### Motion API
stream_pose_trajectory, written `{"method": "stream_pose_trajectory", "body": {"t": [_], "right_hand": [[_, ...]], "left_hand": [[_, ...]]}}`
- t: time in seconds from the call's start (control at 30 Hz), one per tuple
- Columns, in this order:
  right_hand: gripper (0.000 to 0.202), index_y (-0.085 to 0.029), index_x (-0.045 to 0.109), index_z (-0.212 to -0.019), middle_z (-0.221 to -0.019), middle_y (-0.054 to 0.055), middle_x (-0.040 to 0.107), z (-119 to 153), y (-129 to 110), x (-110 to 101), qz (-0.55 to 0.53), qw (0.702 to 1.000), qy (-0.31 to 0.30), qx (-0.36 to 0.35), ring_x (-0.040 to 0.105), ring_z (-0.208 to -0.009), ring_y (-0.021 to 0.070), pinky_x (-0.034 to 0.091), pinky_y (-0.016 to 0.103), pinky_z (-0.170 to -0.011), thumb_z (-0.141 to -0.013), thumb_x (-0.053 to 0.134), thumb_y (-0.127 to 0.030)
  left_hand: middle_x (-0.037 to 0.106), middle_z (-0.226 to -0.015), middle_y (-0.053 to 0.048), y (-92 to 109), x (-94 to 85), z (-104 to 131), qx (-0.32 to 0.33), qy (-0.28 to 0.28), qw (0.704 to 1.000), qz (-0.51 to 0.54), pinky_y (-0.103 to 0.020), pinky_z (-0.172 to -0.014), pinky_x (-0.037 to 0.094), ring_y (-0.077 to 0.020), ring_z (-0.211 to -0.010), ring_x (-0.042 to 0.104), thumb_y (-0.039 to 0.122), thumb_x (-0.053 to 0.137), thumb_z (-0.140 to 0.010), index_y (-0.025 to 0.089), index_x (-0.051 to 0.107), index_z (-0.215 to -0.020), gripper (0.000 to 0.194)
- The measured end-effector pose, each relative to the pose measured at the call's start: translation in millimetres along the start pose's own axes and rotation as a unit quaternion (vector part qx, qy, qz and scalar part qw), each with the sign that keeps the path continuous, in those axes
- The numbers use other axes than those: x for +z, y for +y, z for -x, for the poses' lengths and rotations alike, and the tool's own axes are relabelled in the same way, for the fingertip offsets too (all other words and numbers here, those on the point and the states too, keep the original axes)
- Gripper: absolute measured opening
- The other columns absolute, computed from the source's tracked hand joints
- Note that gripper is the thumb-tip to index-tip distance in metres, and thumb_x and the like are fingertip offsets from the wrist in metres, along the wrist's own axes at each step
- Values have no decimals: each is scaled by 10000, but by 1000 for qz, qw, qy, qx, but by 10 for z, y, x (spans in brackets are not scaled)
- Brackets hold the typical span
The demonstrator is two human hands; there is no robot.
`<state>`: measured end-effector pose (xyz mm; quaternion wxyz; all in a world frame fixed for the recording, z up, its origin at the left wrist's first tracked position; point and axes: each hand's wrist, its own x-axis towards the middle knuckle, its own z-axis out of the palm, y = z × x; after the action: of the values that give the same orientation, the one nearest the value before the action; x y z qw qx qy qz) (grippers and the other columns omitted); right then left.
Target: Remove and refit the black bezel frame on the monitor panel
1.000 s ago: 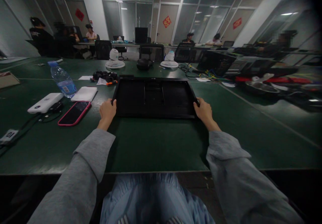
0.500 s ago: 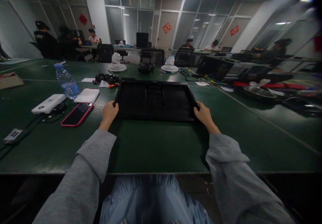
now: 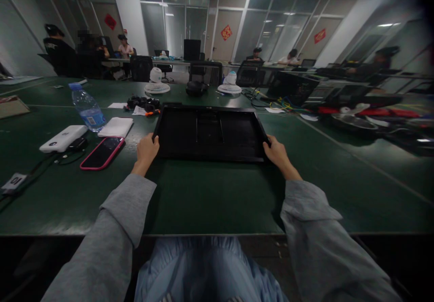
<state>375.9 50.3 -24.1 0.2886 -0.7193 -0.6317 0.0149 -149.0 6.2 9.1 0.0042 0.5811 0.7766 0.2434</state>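
Observation:
A flat black rectangular panel point(image 3: 210, 132) with a raised rim lies on the green table point(image 3: 203, 198) straight ahead of me. My left hand point(image 3: 147, 150) grips its near left corner, thumb over the rim. My right hand point(image 3: 278, 153) grips the near right corner the same way. Both arms wear grey sleeves.
To the left lie a pink-edged phone point(image 3: 101, 153), a white power bank point(image 3: 63, 138), a white cloth point(image 3: 115, 126) and a water bottle point(image 3: 87, 106). Two small white fans point(image 3: 156, 84) and black gear stand behind the panel. Computer cases and cables point(image 3: 305, 94) crowd the right. People sit at far desks.
Both hands keep their grip on the panel's near corners. The view shifts slightly; the panel stays in about the same place.

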Motion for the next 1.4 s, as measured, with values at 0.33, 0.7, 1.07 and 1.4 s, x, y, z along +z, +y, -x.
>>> {"method": "stream_pose_trajectory", "body": {"t": [0.33, 0.7, 1.07, 1.4], "right_hand": [[564, -84, 549, -1509, -1260, 239, 697, 99, -159, -27, 52, 999, 15, 1, 650, -1160, 348, 491, 512, -1048, -1011, 434, -322], [593, -83, 503, -1514, -1437, 267, 536, 333, -760, 36, 93, 983, 144, -66, 430, -1343, 411, 375, 614, -1071, -1035, 381, -413], [645, -153, 424, -1610, -1531, 226, 474, 735, -1781, 463, 64, 980, 35, -185, 377, -1413, 355, 315, 577, -1150, -1093, 247, -496], [629, -295, 349, -1660, -1549, 192, 464, 740, -1766, 494, 32, 976, 14, -215, 391, -1441, 371, 296, 629, -1171, -1081, 287, -533]], "left_hand": [[762, -1163, -225, 24, 49, 38, -4, 18, 1000, -8, -480, -986, 524, -387, -1116, 712, 346, 422, -1051, 122, 694, -1313, 439], [769, -1151, -225, -5, 78, -1, -27, 13, 999, 27, -485, -978, 538, -387, -1121, 722, 381, 471, -1044, 137, 703, -1327, 441], [769, -1167, -219, -3, 70, 4, -23, 6, 1000, 11, -469, -975, 535, -382, -1131, 720, 379, 443, -1048, 138, 688, -1331, 446], [762, -1181, -227, 0, 60, 25, -15, 11, 999, 26, -472, -986, 528, -385, -1143, 714, 380, 447, -1048, 134, 687, -1326, 441]]}}
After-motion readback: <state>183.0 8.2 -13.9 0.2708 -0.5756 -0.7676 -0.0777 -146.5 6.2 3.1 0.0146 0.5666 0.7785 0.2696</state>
